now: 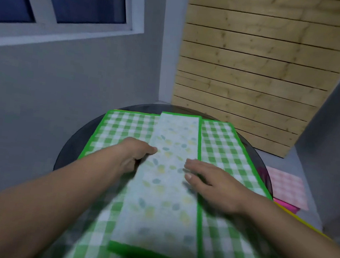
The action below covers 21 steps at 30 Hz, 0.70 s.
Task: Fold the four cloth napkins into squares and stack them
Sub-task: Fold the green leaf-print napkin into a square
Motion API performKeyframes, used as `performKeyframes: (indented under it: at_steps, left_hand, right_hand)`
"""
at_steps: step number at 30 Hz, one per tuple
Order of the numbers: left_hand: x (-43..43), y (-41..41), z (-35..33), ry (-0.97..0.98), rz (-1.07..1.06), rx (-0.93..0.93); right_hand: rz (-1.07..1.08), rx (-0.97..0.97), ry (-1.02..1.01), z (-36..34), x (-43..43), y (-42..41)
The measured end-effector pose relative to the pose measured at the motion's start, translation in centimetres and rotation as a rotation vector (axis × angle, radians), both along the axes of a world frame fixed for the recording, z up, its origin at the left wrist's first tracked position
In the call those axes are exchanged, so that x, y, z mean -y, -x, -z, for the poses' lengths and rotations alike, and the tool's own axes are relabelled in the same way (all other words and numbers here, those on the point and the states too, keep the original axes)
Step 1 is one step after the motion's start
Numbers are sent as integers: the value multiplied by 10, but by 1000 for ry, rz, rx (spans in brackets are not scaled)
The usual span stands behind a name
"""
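Note:
A green-checked napkin [223,147] with a bright green border lies spread over the round dark table [72,150]. Its middle is folded into a long strip [175,133] that shows the pale leaf-print underside and runs from the far edge toward me. My left hand [135,154] grips the strip's left edge about halfway along, fingers curled under the cloth. On the strip's right edge rests my right hand [211,181], fingers straight and flat. A pink-checked napkin [286,187] lies lower down to the right of the table.
A grey wall with a window stands to the left. Behind the table a wooden slatted panel [255,70] leans against the wall. Something yellow [306,225] shows under the table's right edge, with a pink object [285,205] beside it.

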<state>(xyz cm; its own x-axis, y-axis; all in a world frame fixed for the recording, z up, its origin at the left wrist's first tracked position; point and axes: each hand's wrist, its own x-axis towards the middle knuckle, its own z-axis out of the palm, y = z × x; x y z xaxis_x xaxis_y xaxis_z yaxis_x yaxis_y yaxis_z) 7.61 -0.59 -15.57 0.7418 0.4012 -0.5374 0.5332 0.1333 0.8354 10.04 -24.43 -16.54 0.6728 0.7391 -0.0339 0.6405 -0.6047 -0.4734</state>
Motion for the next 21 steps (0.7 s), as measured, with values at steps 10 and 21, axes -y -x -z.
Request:
performKeyframes:
  at_steps: [10,21]
  left_hand:
    - [5,22,30,-64,-270,266]
    - [27,107,1,-988,855,482]
  right_hand:
    - [-49,-54,44,-3,4,25]
    - [-134,16,6,1,16,54]
